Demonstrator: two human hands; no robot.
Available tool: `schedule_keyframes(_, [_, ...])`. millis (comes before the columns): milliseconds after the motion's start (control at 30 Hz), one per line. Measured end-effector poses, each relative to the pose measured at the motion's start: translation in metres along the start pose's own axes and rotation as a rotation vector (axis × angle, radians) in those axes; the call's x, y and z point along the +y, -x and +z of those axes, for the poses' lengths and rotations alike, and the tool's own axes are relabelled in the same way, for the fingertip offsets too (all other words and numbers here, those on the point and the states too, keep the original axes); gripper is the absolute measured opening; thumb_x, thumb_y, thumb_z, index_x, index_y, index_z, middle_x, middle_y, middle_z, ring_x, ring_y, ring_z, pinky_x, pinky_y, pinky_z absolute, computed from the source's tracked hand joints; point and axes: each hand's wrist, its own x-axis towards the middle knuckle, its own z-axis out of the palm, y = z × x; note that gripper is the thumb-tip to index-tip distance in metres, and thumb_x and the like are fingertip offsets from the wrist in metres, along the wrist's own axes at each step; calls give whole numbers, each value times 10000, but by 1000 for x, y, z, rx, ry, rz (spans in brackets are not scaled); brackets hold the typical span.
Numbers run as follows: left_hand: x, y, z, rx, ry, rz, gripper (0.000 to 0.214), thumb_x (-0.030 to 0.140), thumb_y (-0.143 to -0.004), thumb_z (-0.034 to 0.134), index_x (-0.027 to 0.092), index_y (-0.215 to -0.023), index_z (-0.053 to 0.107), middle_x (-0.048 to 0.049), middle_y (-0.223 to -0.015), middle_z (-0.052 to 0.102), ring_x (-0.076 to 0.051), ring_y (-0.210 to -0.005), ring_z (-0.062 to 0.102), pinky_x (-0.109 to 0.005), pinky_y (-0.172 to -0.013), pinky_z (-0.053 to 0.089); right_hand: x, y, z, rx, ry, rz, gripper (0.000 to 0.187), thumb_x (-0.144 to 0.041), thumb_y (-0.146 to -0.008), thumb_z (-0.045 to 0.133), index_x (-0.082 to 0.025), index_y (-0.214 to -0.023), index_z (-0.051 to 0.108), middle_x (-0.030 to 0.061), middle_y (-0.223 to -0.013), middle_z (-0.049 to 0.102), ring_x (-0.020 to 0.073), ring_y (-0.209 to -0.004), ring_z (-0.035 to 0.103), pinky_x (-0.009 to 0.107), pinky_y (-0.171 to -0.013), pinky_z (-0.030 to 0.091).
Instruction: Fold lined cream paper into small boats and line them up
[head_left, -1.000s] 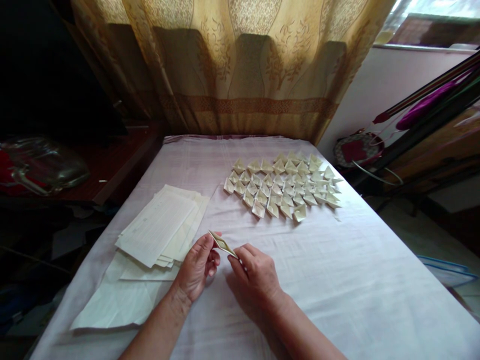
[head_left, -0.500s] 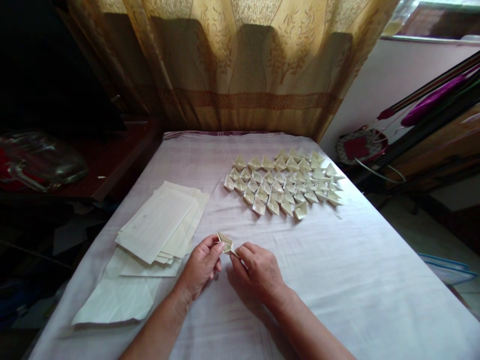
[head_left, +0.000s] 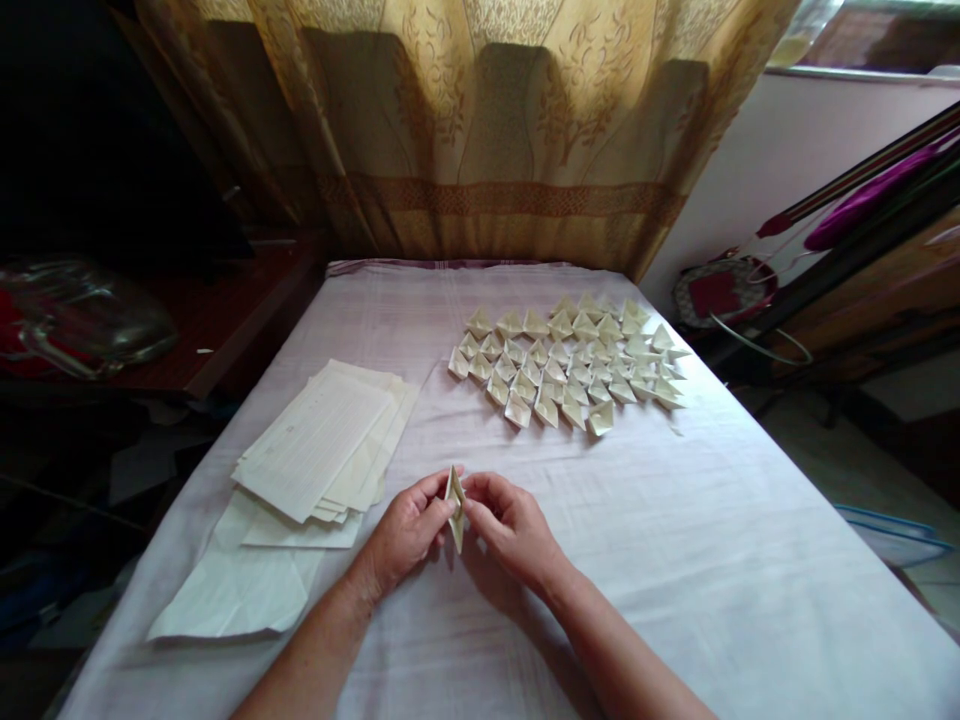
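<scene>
A small folded paper boat [head_left: 456, 508] is held between both hands, above the near middle of the bed-like surface covered with a pale sheet [head_left: 660, 560]. My left hand [head_left: 409, 525] pinches its left side, thumb on the near face. On the other side, my right hand [head_left: 514, 525] grips it with thumb and curled fingers. The boat points lengthwise away from me, its sides close together. Farther off to the right sit several finished paper boats [head_left: 555, 370] in close rows. Left of my hands lies a stack of paper sheets [head_left: 315, 440].
A patterned gold curtain [head_left: 495, 130] hangs behind the far edge. Left stands a dark red cabinet [head_left: 247, 310] with a clear plastic-wrapped item [head_left: 90, 315] on it. On the right are a round bag [head_left: 724, 290] and a blue-edged item [head_left: 896, 535] lower down.
The paper boat has turned from slanting sideways to pointing lengthwise away from me, and looks narrower. My right hand has shifted its hold, thumb now at the boat's side.
</scene>
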Motion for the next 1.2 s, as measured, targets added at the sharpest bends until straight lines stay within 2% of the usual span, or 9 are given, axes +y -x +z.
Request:
schedule_keyframes(167, [-5, -1, 1, 79, -192, 58, 484, 314, -764, 570, 141, -1206, 664, 69, -504, 497, -94, -436, 407, -187, -443, 334, -1, 0, 3, 29, 30, 58, 207, -258, -776, 516, -180, -916, 646, 11, -764, 668, 144, -671, 595, 241, -651, 474])
schedule_keyframes(333, [-6, -2, -2, 90, -339, 100, 449, 271, -768, 486, 140, -1141, 699, 41, -567, 577, -105, -465, 443, -191, -462, 360, -6, 2, 0, 34, 116, 53, 152, -249, -768, 502, -185, -770, 640, 1, -690, 657, 132, -641, 576, 220, -621, 442])
schedule_keyframes(500, [-7, -3, -3, 88, -363, 100, 498, 271, -777, 457, 124, -1201, 673, 19, -629, 643, -127, -494, 530, -212, -488, 428, -5, 0, -1, -6, 130, 59, 181, -248, -779, 512, -182, -826, 674, 8, -720, 682, 135, -636, 592, 219, -611, 439])
schedule_keyframes(600, [-10, -5, -4, 129, -450, 189, 470, 252, -776, 469, 151, -1172, 702, -39, -864, 747, -192, -781, 686, -278, -737, 544, -4, -1, 0, -13, 140, 62, 194, -232, -779, 506, -182, -839, 684, 8, -736, 695, 136, -656, 607, 213, -619, 443])
schedule_keyframes(667, [-13, -5, -4, 156, -510, 258, 461, 228, -774, 477, 178, -1167, 713, -55, -1078, 747, -223, -1036, 675, -322, -945, 510, -4, 0, 0, -2, 156, 51, 199, -215, -766, 500, -184, -830, 685, 7, -742, 700, 136, -666, 615, 211, -627, 444])
schedule_keyframes(733, [-15, -5, -4, 165, -552, 297, 471, 205, -779, 472, 197, -1187, 707, -50, -1181, 720, -221, -1140, 640, -334, -1030, 469, -4, 2, 1, 16, 164, 34, 201, -203, -756, 488, -186, -819, 677, 4, -736, 700, 134, -661, 616, 210, -626, 442])
schedule_keyframes(933, [-17, -5, -5, 178, -630, 347, 457, 164, -810, 456, 211, -1192, 702, -52, -1159, 720, -193, -1102, 653, -315, -1003, 498, -7, 7, 5, 66, 245, -34, 193, -217, -787, 486, -198, -837, 671, -3, -725, 700, 127, -634, 613, 208, -602, 407])
schedule_keyframes(1067, [-19, -6, -6, 198, -632, 337, 420, 187, -836, 469, 195, -1185, 701, -59, -1180, 718, -200, -1115, 655, -323, -1013, 496, -9, 5, 8, 93, 340, -5, 162, -257, -820, 534, -210, -855, 685, -10, -721, 704, 125, -614, 616, 211, -589, 383])
schedule_keyframes(1200, [-20, -8, -6, 223, -655, 309, 433, 152, -812, 492, 179, -1197, 689, -70, -1201, 714, -206, -1119, 658, -329, -1011, 499, -10, 1, 7, 57, 449, 17, 151, -241, -838, 555, -219, -877, 699, -6, -740, 719, 133, -644, 634, 215, -601, 362])
